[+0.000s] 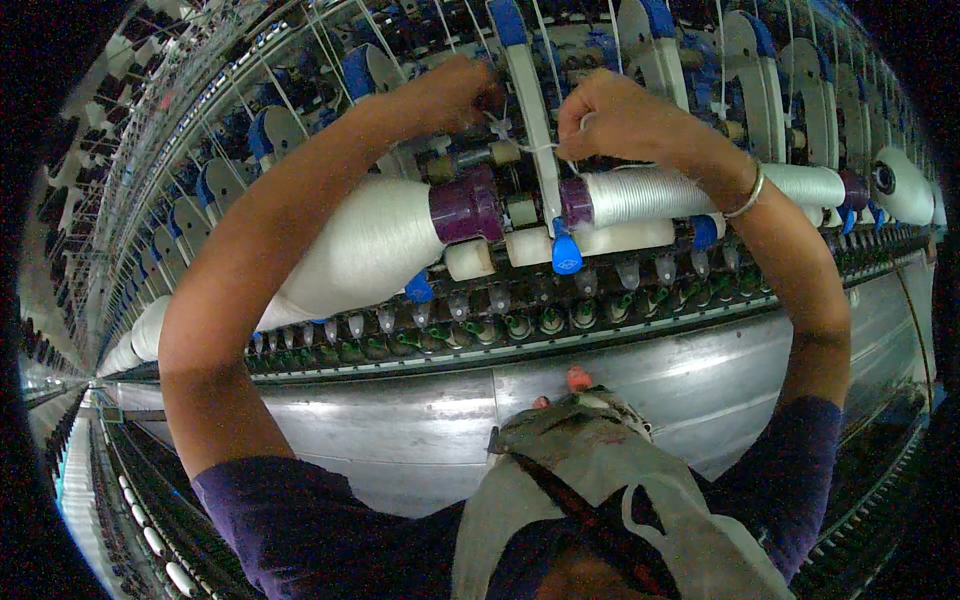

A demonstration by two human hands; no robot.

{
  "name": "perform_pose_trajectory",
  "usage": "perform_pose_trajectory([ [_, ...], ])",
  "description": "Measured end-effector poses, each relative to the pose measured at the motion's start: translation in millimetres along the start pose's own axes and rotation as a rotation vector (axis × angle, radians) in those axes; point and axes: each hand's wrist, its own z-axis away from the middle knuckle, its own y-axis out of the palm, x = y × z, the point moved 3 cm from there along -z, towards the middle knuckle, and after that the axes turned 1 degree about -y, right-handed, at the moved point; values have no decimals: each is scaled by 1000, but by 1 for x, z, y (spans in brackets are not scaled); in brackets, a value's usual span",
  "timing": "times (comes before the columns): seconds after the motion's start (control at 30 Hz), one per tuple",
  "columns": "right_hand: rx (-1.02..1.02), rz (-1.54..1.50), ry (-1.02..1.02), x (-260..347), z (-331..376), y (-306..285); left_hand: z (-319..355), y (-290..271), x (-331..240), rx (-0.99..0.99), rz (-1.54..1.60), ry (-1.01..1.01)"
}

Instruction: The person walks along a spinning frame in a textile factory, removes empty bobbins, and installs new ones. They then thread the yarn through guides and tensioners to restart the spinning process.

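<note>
Left hand point(455, 92) clenched, fingertips pinching thin white thread point(520, 148) above big white yarn cone on purple tube point(375, 235). Right hand point(615, 115) clenched too, I see it gripping same thread's other end, over slimmer white yarn package point(650, 192). Silver bangle point(747, 195) on right wrist. Blue-tipped white lever point(535, 120) between hands.

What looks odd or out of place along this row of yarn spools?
Nothing looks broken or spilled. The one unevenness: the white yarn cone by the left hand is far fatter than the thin spool below the right hand.
</note>
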Motion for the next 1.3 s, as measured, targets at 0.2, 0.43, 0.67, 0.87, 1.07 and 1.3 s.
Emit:
perform_pose_trajectory([
  [0.2, -69, -189, 56, -8, -1, -5, -3, -1, -2, 82, 7, -75],
  [0.43, -92, -243, -226, 42, 14, 9, -2, -6, -5, 40, -84, 13],
  [0.67, 155, -120, -578, 97, 99, 76, 14, -57, -43, -63, -111, -161],
  [0.87, -215, -843, -338, 74, 141, 90, 87, -65, -165, -337, 698, -122],
  [1.07, -707, -642, -136, 76, 166, 178, 150, 57, -263, -544, 865, -327],
  [1.3, -340, -1251, 348, 96, 167, 271, 224, 171, -293, -696, 623, -603],
])
